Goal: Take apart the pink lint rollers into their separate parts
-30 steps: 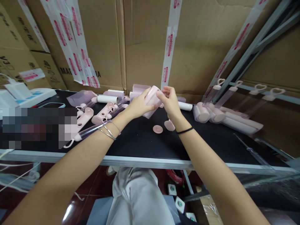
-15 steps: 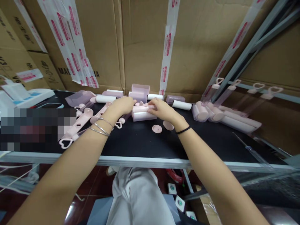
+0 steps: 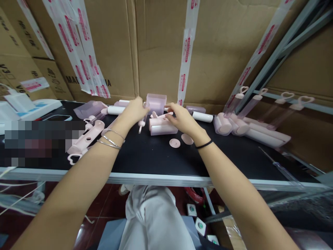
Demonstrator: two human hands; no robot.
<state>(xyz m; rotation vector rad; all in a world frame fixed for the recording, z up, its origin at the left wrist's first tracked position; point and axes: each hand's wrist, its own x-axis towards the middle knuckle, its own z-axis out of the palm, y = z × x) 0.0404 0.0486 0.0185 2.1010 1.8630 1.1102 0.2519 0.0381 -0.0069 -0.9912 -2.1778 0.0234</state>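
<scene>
My left hand point(image 3: 135, 110) is closed around a slim see-through tube with a pink cap point(image 3: 142, 123), which points down over the table. Just to its right lies a pink and lilac case point(image 3: 163, 127) with a white roll along its front. My right hand point(image 3: 180, 119) rests at that case's top right, its fingers curled on a small pink plastic strip point(image 3: 160, 116) on top. Two round pink discs, one a flat end cap point(image 3: 174, 143), lie on the black table below the right hand. A lilac clear box point(image 3: 156, 103) stands behind the case.
Pink trays point(image 3: 87, 137) and heart-handled pieces lie at the left. Several pink cases with rolls point(image 3: 265, 133) line the right, below heart-topped tubes point(image 3: 243, 91) at the metal rail. A screwdriver point(image 3: 277, 165) lies near the front right edge. Cardboard boxes point(image 3: 161, 45) wall off the back.
My left hand has moved left from the case and lifted the capped tube from the table. My right hand stays by the case, which has shifted slightly right.
</scene>
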